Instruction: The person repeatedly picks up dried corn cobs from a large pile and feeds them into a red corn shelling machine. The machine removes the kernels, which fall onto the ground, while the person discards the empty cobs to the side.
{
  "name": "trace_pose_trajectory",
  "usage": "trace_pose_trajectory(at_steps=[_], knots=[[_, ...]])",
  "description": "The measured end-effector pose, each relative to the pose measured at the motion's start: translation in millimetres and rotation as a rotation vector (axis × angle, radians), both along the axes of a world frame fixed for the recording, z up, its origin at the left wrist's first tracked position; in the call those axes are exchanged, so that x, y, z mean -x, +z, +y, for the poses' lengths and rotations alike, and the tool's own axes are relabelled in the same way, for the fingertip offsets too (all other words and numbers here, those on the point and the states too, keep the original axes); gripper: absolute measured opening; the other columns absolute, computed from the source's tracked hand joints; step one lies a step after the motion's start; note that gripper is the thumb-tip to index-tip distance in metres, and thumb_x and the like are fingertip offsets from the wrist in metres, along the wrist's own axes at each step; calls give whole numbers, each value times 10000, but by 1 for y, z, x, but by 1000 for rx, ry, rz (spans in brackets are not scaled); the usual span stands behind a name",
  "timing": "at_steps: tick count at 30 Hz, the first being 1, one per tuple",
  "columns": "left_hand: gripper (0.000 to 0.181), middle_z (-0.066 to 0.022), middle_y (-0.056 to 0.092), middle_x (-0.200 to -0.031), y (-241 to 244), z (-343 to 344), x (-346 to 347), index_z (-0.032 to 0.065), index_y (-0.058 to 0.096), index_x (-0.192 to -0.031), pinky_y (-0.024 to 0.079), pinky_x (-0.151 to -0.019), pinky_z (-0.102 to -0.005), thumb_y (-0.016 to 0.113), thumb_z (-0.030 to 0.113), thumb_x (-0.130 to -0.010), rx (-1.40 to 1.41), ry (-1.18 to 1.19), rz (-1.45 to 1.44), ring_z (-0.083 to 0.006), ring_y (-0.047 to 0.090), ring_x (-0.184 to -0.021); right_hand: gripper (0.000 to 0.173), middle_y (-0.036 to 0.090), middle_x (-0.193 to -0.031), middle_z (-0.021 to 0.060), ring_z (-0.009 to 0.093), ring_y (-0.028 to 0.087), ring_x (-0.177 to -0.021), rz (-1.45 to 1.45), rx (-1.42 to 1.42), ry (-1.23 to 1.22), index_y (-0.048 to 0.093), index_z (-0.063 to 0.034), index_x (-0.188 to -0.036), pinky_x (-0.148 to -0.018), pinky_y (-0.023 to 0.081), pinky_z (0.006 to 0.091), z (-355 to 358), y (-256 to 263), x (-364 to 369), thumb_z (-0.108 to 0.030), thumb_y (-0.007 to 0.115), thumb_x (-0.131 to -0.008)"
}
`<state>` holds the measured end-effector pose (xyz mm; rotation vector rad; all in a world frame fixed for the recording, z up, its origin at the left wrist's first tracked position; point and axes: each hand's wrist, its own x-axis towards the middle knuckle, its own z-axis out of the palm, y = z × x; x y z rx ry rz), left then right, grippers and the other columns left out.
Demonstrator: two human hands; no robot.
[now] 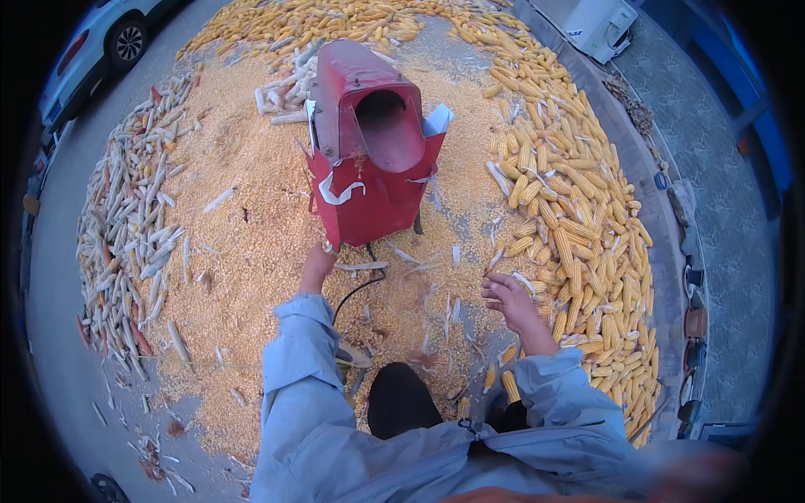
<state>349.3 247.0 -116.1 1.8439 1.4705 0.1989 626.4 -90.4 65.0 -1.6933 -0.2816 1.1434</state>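
Observation:
A red metal corn sheller stands before me, its round-mouthed hopper facing me. My left hand is at the sheller's lower left corner; its fingertips are partly hidden there, so I cannot tell whether they grip the edge. To the right, my right hand hovers with fingers loosely bent and apart, and I see nothing held in it. Just beyond its fingertips is a dry husk scrap. Yellow corn cobs lie heaped beside that hand. Loose kernels cover the ground around the sheller.
Stripped cobs form a pile on the left, with more stripped cobs behind the sheller. A black cable runs from beneath the machine toward me. A parked car stands at upper left. Several pots line the right edge.

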Motion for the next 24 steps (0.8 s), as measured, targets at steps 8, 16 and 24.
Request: trace_pose_trajectory(at_steps=[8, 16, 24], knots=[[340, -239, 626, -1009, -85, 48, -15, -10, 577, -1059, 476, -793, -429, 620, 169, -773, -33, 93, -221, -359, 606, -963, 452, 533, -1248, 87, 196, 577, -972, -264, 78, 327, 431, -46, -1278, -724, 477, 321, 170, -145, -46, -109, 535, -843], [260, -73, 626, -1080, -153, 64, -45, 14, 580, -1114, 464, -802, -300, 452, 63, -893, 428, 403, -1074, -141, 589, -887, 438, 588, -1092, 85, 180, 602, -865, -495, 55, 461, 464, -67, -1222, -640, 509, 326, 287, -233, -80, -79, 582, -800], [269, -52, 654, -952, -199, 62, -40, 10, 611, -1071, 459, -708, -270, 436, 107, -893, 400, 385, -1051, -109, 569, -810, 420, 638, -943, 107, 204, 615, -849, -107, 79, 432, 526, -39, -1150, -708, 485, 316, 291, -251, -78, -178, 657, -776]])
